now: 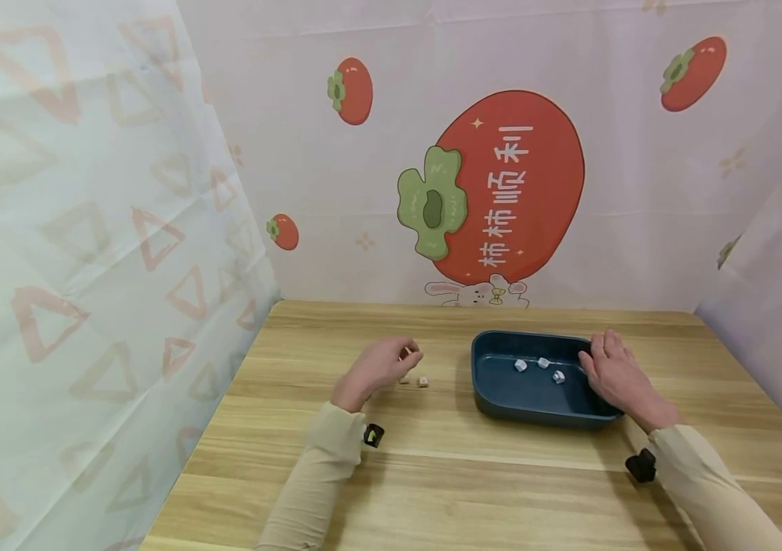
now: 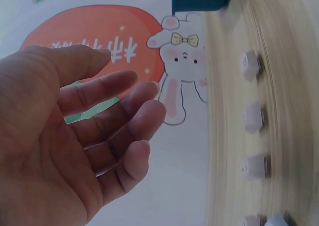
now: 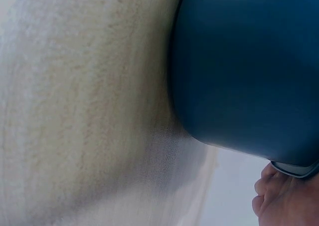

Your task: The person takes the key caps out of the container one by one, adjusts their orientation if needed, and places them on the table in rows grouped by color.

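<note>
My left hand (image 1: 377,367) hovers over the table left of the tray, fingers loosely bent. In the left wrist view its palm and fingers (image 2: 107,118) hold nothing. Small pale faceted blocks (image 2: 253,117) stand in a row on the wood beside it; one block (image 1: 422,382) shows by the fingertips in the head view, and the hand covers part of the row. My right hand (image 1: 618,375) grips the right end of a dark blue rectangular tray (image 1: 535,417), thumb over the rim and fingers outside. Three small white blocks (image 1: 543,363) lie in the tray.
The wood-grain table (image 1: 460,490) meets a cloth backdrop (image 1: 336,176) printed with persimmons and a rabbit. Another cloth (image 1: 88,252) with triangle prints hangs along the left side. Black wrist cameras (image 1: 642,465) sit at both cuffs.
</note>
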Demonstrator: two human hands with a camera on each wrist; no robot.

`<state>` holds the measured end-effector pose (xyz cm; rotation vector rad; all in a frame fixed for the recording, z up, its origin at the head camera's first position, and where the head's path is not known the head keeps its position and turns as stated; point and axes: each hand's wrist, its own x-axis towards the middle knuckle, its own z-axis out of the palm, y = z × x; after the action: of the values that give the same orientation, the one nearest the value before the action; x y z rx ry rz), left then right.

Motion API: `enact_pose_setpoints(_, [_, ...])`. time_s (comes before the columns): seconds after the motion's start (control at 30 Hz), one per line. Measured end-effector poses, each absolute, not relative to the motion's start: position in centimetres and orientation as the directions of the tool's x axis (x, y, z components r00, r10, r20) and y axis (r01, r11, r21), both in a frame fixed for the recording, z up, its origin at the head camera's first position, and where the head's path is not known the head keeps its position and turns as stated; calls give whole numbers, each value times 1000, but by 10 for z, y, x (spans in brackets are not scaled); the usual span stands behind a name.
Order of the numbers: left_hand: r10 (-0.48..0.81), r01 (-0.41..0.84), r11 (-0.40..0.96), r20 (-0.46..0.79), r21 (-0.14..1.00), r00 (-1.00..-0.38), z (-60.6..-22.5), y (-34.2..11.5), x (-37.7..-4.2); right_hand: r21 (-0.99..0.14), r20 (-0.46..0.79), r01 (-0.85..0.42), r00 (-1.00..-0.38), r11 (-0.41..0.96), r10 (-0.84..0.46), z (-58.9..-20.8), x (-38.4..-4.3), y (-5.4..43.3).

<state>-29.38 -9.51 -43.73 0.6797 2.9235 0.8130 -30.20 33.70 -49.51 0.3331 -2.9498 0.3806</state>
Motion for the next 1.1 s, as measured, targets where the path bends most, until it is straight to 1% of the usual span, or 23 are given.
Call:
enact_pose_setpoints(0.23, [436,431,758,112,490,-893,-436,-71,-296,-241,171,-230,-966,943,-192,-494,-303,336])
enact_pose_setpoints(0.53, [461,429,752,67,500,-885,-429,-36,-295,-241,168,-235,-966,942,-197,-494,-301,337])
enact_pose_setpoints(0.8, [507,465,727,62,505,-860,-436,-13,-296,-234,189,-245,-961,941,-204,-497,-302,335])
enact_pose_setpoints(1.1, [515,472,715,67,517,-854,-441,9,-297,-232,167,-229,-967,945,-193,-496,-302,335])
